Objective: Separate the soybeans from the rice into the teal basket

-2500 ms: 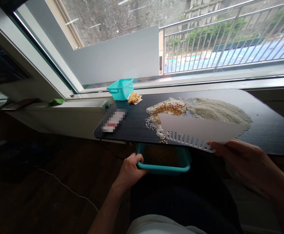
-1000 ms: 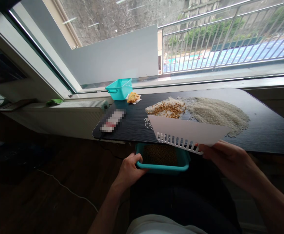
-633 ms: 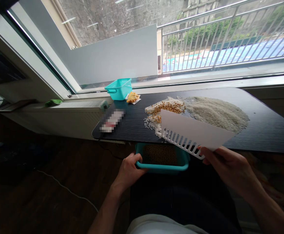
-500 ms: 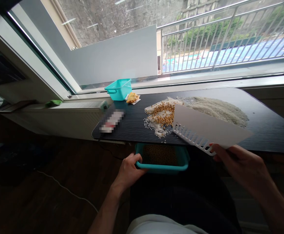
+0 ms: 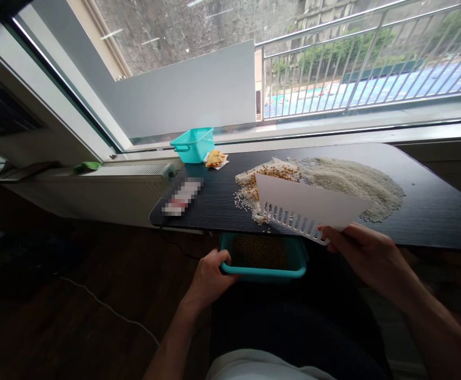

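My left hand (image 5: 213, 272) grips the left rim of a teal plastic bin (image 5: 267, 273) held below the table's front edge; small brown beans or grains lie inside it. My right hand (image 5: 359, 248) pinches the lower right part of a white slotted plastic scraper (image 5: 305, 203), its row of slots facing down and toward me. The scraper is tilted over the table and hides part of a mix of golden beans (image 5: 280, 171) and white rice. To the right spreads a larger pile of white rice (image 5: 345, 182). Whether the scraper touches the grains I cannot tell.
On the dark table (image 5: 210, 211) stand a second teal bin (image 5: 196, 145) and a crumpled yellow item (image 5: 216, 158) near the window. A blurred-out flat object (image 5: 182, 197) lies at the left end. A radiator (image 5: 131, 177) stands beyond, and a white cable (image 5: 107, 306) crosses the floor.
My right hand has moved the scraper to the left and slightly toward me, covering more of the golden beans. My left hand and the bin have stayed in place.
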A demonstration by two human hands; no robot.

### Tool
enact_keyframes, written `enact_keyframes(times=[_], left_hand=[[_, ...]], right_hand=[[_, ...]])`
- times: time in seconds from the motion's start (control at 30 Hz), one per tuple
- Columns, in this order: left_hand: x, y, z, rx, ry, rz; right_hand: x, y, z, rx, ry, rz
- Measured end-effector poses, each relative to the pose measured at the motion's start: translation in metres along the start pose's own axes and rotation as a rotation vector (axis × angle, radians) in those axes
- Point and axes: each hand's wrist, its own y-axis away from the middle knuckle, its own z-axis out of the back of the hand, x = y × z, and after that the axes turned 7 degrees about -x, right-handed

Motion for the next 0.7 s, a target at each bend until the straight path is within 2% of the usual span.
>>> enact_keyframes(times=[0.27,0.5,0.7], left_hand=[[-0.002,-0.001,0.001,0.003,0.005,-0.002],[-0.002,-0.001,0.002,-0.003,0.002,-0.012],[-0.003,-0.002,0.002,0.011,0.003,-0.004]], right_hand=[[0.007,0.002,0.006,0.037,-0.002,-0.050],[0.016,0.003,0.002,0.108,-0.024,-0.017],[0.019,0.005,0.008,0.092,-0.040,-0.044]])
